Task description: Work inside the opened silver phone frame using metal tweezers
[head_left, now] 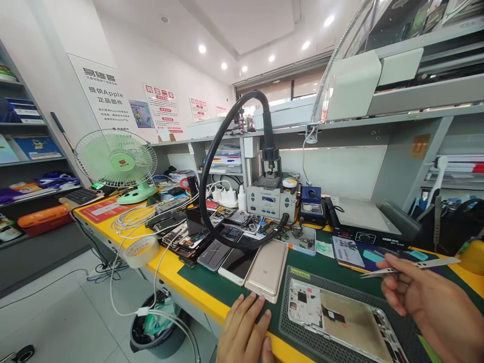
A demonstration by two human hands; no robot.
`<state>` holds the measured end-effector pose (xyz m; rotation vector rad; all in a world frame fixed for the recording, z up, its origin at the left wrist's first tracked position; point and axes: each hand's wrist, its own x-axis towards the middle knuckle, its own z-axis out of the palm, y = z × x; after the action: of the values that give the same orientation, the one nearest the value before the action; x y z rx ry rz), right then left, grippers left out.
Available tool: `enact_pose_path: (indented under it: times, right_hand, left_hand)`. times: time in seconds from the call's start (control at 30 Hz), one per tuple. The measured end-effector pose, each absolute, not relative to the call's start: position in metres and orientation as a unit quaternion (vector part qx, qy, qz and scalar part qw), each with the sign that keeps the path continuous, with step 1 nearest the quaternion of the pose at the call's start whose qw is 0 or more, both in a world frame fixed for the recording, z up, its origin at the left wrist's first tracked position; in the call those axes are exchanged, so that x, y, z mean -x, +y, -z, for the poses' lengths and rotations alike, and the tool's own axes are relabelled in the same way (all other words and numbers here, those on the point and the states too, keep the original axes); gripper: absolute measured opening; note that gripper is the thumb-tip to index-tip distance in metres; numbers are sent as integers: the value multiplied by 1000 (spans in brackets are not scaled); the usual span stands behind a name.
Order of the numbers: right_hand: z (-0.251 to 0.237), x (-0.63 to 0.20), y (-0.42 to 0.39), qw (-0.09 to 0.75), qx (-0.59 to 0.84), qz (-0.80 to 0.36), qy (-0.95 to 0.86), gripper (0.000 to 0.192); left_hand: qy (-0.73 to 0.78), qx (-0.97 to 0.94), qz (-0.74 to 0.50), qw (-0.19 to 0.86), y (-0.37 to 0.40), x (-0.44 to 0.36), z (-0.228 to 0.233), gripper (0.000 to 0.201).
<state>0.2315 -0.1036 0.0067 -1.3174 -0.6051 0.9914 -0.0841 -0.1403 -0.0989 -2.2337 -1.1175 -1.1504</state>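
Observation:
My right hand (pixel 434 302) pinches a pair of silver tweezers (pixel 440 262) between thumb and fingers, tips pointing left. Below and left of them, an opened phone frame (pixel 351 322) with a bare gold-toned inner plate lies on a dark textured pad (pixel 297 330). My left hand (pixel 244 327) rests on the yellow front edge of the bench, fingers stretched out and holding nothing. Just beyond its fingertips is a gold phone (pixel 266 267), back side up. A white-framed phone (pixel 237 264) lies left of that one.
A thick black hose loops up from the soldering station (pixel 270 201). Stacked phones (pixel 185 242), a parts tray (pixel 302 239) and a flat heating plate (pixel 363 222) line the bench. White cables hang over the front edge beside a tape roll (pixel 141 252) and a bin (pixel 162 343).

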Motion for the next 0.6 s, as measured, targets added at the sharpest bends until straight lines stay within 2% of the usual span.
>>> enact_pose_path:
  times: [0.17,0.33,0.6]
  right_hand:
    - [-5,-233,-104,636,570,-454,-253,24]
    - [-1,-234,-104,623,571,-466,-262,31]
    - [6,-236,-102,621,573,-463,-266,30]
  left_hand:
    - [-384,817,376,211,-137,88,97,42]
    - [-347,854,317,222,-121,86,82,58]
    - [-344,856,307,235,-111,84,82,51]
